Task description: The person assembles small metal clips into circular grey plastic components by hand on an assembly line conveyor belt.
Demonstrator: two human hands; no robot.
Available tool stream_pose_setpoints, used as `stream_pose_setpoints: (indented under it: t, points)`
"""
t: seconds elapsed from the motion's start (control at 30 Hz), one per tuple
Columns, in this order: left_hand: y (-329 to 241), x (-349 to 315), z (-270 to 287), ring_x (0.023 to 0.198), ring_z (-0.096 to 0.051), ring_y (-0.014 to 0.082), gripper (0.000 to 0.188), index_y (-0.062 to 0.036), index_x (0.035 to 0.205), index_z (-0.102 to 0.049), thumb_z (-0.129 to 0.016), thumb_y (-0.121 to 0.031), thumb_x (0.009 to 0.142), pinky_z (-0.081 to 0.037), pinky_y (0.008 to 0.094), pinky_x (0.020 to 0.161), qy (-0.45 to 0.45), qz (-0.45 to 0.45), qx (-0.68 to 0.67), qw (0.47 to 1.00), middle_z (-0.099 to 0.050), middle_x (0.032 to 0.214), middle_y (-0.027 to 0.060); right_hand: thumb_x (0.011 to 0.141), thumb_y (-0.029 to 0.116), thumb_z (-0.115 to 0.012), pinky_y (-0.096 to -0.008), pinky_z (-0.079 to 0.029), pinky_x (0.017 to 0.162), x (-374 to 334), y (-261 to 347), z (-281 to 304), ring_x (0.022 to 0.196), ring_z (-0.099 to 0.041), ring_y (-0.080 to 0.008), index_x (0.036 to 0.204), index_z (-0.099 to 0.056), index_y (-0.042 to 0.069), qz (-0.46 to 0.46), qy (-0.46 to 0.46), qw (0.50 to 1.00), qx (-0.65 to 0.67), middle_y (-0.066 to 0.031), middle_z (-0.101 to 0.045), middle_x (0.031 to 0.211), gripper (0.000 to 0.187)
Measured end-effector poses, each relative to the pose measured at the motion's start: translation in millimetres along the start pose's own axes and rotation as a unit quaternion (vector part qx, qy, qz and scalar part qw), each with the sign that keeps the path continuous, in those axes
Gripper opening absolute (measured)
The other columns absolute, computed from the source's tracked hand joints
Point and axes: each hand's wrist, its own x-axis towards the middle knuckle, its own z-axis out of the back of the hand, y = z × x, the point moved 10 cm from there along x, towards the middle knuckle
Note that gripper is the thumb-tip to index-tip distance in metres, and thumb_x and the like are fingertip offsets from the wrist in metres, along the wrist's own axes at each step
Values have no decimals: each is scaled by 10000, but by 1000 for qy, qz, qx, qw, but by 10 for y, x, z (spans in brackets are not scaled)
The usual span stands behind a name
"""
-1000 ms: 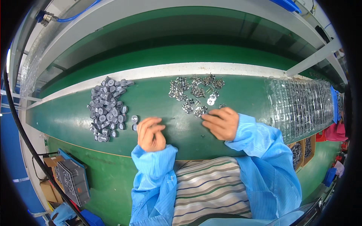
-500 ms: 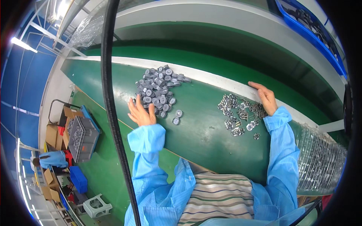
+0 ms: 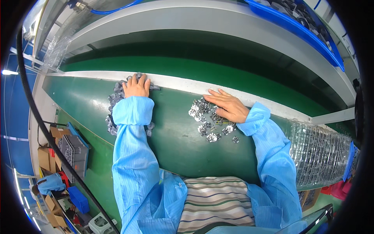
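On the green worktop (image 3: pixel 187 152) lie two heaps. At the left is a pile of small round grey plastic parts (image 3: pixel 113 99), and my left hand (image 3: pixel 137 86) rests palm down over its far end, fingers spread. My sleeve and forearm cover much of that pile. Farther right is a heap of small shiny metal pieces (image 3: pixel 200 109), thin and flat, too small to name. My right hand (image 3: pixel 230 106) lies flat across the far right side of this heap, fingers stretched toward the left. Neither hand visibly grips anything.
A white ledge (image 3: pixel 175 84) borders the worktop's far side. Stacked clear plastic trays (image 3: pixel 319 156) stand at the right. A blue bin (image 3: pixel 300 29) of parts sits on the shelf above. A black cable (image 3: pixel 46 134) hangs at the left; beyond are a grey crate (image 3: pixel 76 152) and a person (image 3: pixel 50 183).
My left hand has moved from the near side of the grey pile to its far end. My right hand has come left from the ledge onto the metal pieces. The view has shifted.
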Motion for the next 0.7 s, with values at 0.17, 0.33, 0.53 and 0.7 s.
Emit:
stream_pose_setpoints:
  t: [0.17,0.33,0.53,0.7]
  points:
    - [-352,-163,196,1280,-530,347,320,-222,1220,-722,-575,-382,985,-325,598,1135,-89,-132,-94,983,-564,1429,108,1057,422,-441,-500,-151,1263,-27,58,-90,1524,-246,-301,1520,-416,56,20,13,1000,19,-136,-405,1580,591]
    - [-631,-339,227,1328,-506,350,302,-209,1247,-709,-624,-299,972,-291,613,1155,6,-203,-182,962,-517,1483,106,1055,552,-366,-415,-156,1258,-11,47,28,1529,-238,-314,1543,-390,63,23,26,967,251,-155,-341,1618,691]
    - [-685,-421,352,1370,-468,374,354,-128,1253,-603,-695,-217,923,-270,650,1158,22,-190,-266,945,-467,1512,169,1025,659,-264,-431,-160,1254,229,188,-188,1539,-197,-333,1558,-361,76,21,76,967,243,-169,-306,1631,797]
    - [-864,-405,459,1313,-520,391,435,-121,1307,-607,-723,-209,897,-344,582,1138,-84,-139,-265,950,-525,1463,165,1026,657,-260,-432,-143,1254,237,505,-414,1544,-161,-358,1591,-273,78,70,117,965,226,-200,-250,1645,809]
